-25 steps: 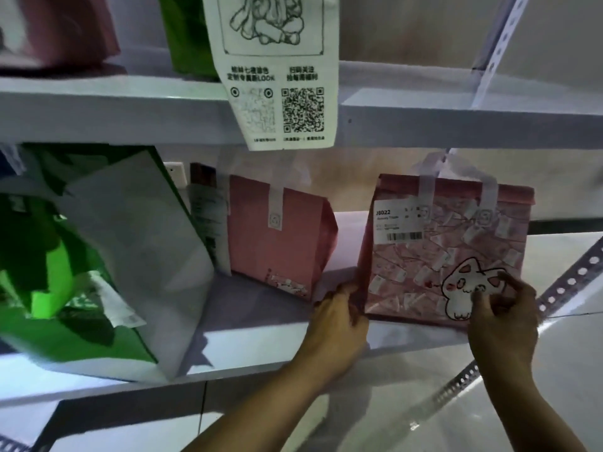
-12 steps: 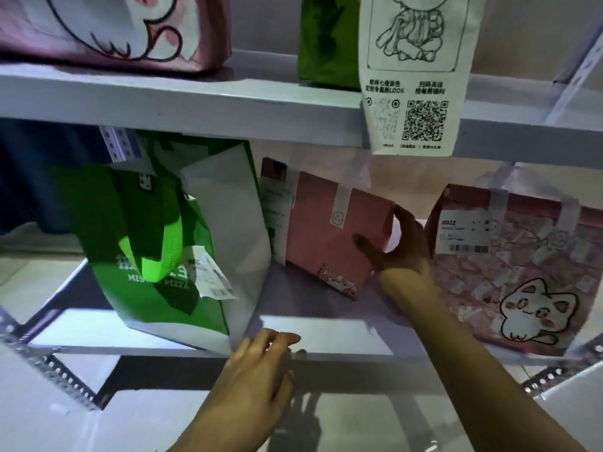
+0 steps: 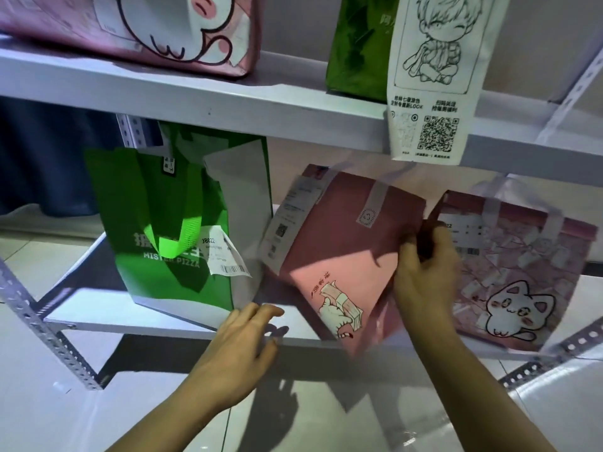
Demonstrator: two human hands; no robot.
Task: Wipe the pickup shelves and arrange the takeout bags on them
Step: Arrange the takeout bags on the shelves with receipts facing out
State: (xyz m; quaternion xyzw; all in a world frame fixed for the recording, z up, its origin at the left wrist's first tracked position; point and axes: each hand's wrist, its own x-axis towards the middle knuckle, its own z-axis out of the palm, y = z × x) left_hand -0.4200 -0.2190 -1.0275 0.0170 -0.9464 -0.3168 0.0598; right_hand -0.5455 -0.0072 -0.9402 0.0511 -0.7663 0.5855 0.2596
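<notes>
The right hand (image 3: pixel 424 275) grips the right edge of the plain pink takeout bag (image 3: pixel 339 256), thumb on its front face and fingers curled round behind, and the bag is tilted, its top leaning left and its bottom corner hanging past the front edge of the lower shelf (image 3: pixel 163 324). A white order label (image 3: pixel 290 220) is stuck along the bag's left edge, and a small cat drawing is printed near its bottom. Just right of this bag, touching the hand, the cat-print pink bag (image 3: pixel 515 272) stands upright on the same shelf. Left of the tilted bag stands the green Mister Pizza bag (image 3: pixel 156 256), with a receipt (image 3: pixel 225 256) hanging from its front. The left hand (image 3: pixel 241 350) rests at the shelf's front edge below the green bag's right corner, fingers loosely spread and holding nothing. On the upper shelf (image 3: pixel 195 96) above sit another pink cat bag (image 3: pixel 130 27), a green bag (image 3: pixel 355 47) and a white bag with a line drawing and QR code (image 3: pixel 434 76), which overhangs the shelf front.
</notes>
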